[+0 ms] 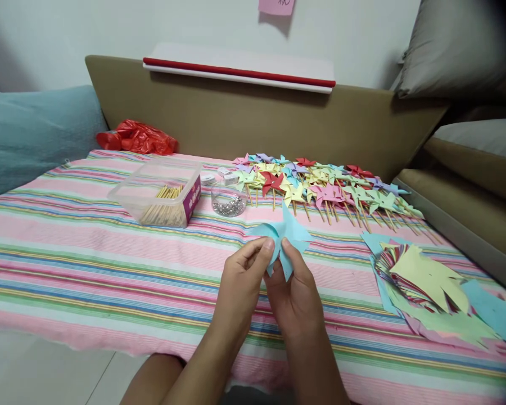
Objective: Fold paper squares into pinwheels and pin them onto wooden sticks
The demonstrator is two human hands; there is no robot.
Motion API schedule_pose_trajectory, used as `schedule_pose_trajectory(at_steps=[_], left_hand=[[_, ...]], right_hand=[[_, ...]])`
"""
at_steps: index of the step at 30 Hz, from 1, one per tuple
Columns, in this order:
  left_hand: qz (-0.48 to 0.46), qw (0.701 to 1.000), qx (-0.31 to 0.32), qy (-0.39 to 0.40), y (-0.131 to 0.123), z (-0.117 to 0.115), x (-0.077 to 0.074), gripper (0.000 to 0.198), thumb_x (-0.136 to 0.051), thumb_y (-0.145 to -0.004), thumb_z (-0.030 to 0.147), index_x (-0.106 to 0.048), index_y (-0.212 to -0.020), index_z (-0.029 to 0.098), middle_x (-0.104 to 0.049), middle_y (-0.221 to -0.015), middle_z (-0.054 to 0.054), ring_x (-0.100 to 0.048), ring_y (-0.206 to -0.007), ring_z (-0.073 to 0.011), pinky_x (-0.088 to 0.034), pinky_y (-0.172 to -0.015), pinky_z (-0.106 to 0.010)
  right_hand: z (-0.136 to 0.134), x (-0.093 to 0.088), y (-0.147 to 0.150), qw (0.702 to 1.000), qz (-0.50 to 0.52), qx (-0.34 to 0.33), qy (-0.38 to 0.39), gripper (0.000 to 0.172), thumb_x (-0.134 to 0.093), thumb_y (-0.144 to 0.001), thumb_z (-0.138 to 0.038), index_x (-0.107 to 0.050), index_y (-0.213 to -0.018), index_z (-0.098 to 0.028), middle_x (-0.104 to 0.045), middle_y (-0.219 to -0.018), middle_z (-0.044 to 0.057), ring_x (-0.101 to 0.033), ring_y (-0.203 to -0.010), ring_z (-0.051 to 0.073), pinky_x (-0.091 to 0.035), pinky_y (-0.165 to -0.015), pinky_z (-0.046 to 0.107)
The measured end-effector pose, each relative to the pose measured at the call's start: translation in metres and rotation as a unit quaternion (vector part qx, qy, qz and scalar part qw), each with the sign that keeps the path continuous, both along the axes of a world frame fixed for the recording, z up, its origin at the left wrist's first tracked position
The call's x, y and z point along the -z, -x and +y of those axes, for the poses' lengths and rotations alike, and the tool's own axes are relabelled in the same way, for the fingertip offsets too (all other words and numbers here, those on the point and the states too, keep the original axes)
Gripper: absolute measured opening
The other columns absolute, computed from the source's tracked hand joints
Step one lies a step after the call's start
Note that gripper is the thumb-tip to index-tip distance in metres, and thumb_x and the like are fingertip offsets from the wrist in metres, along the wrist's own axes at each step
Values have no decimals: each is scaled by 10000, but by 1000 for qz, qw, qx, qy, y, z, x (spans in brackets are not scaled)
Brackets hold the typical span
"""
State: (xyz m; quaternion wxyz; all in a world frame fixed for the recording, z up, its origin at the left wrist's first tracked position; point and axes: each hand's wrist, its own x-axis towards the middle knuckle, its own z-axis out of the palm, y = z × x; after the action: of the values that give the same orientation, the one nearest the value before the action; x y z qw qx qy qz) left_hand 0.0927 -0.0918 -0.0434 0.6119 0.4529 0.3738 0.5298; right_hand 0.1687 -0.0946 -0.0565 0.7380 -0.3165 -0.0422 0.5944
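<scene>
Between my two hands, above the striped cloth, is a light blue paper pinwheel [293, 229] with cut points. My left hand [247, 270] pinches its left blade, which curls over in the fingers. My right hand [294, 281] grips the sheet near its middle, thumb on the front and fingers behind. Ahead of the hands stands a clear round tub [229, 206] of small metal pins. Left of it, a clear plastic box [154, 194] holds thin wooden sticks.
Many finished paper pinwheels [329, 188] on sticks lie at the back right. Stacked cut paper sheets [430, 281] are at the right. A red plastic bag [139, 138] sits at the back left, before the brown backrest [236, 126]. Striped cloth [109, 270] covers the surface.
</scene>
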Motion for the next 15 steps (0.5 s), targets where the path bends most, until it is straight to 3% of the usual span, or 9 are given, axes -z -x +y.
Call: schedule_pose_trajectory(at_steps=[6, 12, 15], left_hand=[[-32, 999, 10, 20, -1, 1, 4, 278, -720, -867, 442, -748, -960, 181, -670, -868, -23, -568, -850, -158, -438, -801, -263], [-111, 991, 39, 64, -4, 2, 4, 322, -819, -790, 334, -750, -1077, 206, -707, -927, -30, -613, -883, -161, -449, -870, -280], [-128, 988, 32, 77, -3, 2, 5, 274, -830, -776, 341, -757, -1000, 202, -705, -938, -31, -622, -893, -164, -451, -854, -276]], right_hand=[[1, 2, -1, 1000, 8, -22, -18, 169, -766, -789, -281, -744, -940, -208, -738, -940, -4, -652, -829, 138, -563, -740, 239], [1, 1, -1, 999, -9, -35, -29, 93, -781, -750, -243, -746, -824, -200, -720, -837, -10, -639, -797, 130, -540, -743, 217], [0, 2, -1, 998, -29, -31, -35, 106, -783, -756, -249, -755, -852, -215, -733, -878, -17, -644, -847, 129, -539, -762, 216]])
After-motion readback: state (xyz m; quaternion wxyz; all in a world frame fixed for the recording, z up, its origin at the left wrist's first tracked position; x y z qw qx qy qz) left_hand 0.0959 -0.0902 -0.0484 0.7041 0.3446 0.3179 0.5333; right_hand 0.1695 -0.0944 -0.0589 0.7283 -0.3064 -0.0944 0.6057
